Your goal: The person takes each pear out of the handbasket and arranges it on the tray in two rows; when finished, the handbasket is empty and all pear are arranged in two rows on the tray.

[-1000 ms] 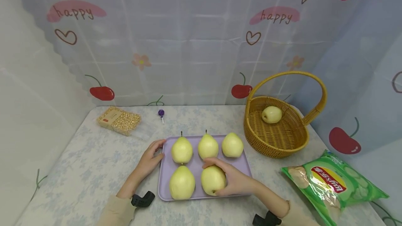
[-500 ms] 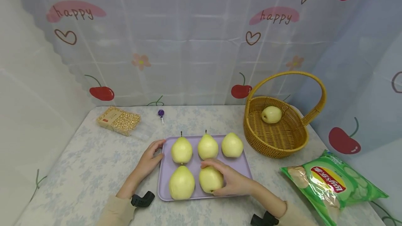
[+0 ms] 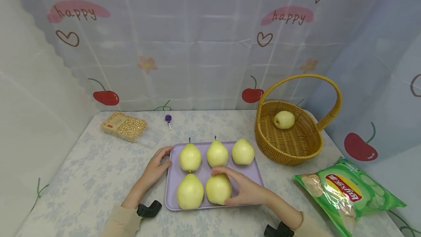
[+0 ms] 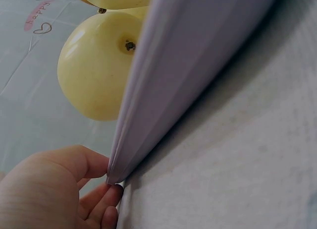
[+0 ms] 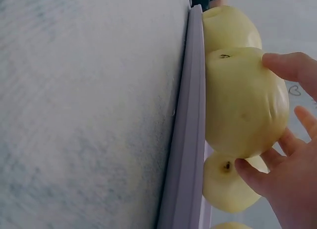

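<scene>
In the head view, a lilac tray point(image 3: 173, 196) carries several pale yellow-green pears in two rows. My left hand point(image 3: 157, 167) grips the tray's left edge; in the left wrist view its thumb and fingers point(image 4: 94, 162) pinch the rim from both sides. My right hand point(image 3: 248, 189) curves round the front right pear point(image 3: 217, 190), which rests on the tray. One fingertip lies over its top and the thumb by its lower right side, with a gap at the palm. Beside it stands the front left pear point(image 3: 190, 192). The right wrist view shows digits on two sides of that held pear point(image 5: 242, 100).
A wicker basket point(image 3: 286, 156) with a tall handle stands at the back right, one pear point(image 3: 284, 120) lying inside. A green chip bag point(image 3: 348, 193) lies at the right. Toward the back left are a bag of yellow kernels point(image 3: 124, 126) and a purple lollipop point(image 3: 168, 119).
The front right pear has shifted slightly left and turned more upright on the tray. A gap has opened between it and my right palm. My left hand has stayed at the tray edge.
</scene>
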`<state>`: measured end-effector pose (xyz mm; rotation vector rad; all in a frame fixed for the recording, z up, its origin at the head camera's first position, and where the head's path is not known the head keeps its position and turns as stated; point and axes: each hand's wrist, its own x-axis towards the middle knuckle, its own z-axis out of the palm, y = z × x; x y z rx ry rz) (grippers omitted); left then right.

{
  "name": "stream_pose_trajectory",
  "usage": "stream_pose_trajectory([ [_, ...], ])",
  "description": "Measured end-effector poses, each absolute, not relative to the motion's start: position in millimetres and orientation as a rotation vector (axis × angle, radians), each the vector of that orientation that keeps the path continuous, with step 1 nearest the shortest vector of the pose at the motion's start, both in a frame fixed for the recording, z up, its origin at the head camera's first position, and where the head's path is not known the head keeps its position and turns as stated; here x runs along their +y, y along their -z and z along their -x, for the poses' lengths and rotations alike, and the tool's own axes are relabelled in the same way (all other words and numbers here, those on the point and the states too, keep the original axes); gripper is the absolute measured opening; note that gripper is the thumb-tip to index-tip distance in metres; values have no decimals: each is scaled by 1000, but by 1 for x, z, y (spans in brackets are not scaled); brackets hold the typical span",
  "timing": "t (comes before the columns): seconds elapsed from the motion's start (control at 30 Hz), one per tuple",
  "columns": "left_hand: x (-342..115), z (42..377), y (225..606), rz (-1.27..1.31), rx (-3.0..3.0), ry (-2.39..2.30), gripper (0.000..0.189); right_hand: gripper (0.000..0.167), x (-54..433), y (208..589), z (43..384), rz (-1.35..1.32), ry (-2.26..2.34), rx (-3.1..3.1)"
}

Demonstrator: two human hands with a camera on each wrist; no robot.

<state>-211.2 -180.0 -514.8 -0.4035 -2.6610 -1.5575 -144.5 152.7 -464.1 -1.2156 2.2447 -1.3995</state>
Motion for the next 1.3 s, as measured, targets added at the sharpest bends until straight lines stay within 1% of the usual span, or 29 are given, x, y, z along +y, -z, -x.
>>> stream_pose_trajectory([
  [0.17,-180,212,514,394,-2662,1557,50,86,150,465,141,1113,1356,2297],
  [0.3,-180,213,515,394,-2665,1555,50,87,150,467,141,1085,1292,2354],
  [0.7,-179,213,516,389,-2667,1568,50,89,154,467,145,1187,1290,2266],
  [1.1,-179,212,516,403,-2662,1575,49,82,156,464,143,1170,1370,2300],
  [1.3,-179,212,517,393,-2670,1569,50,68,161,452,155,1188,1457,2400],
])
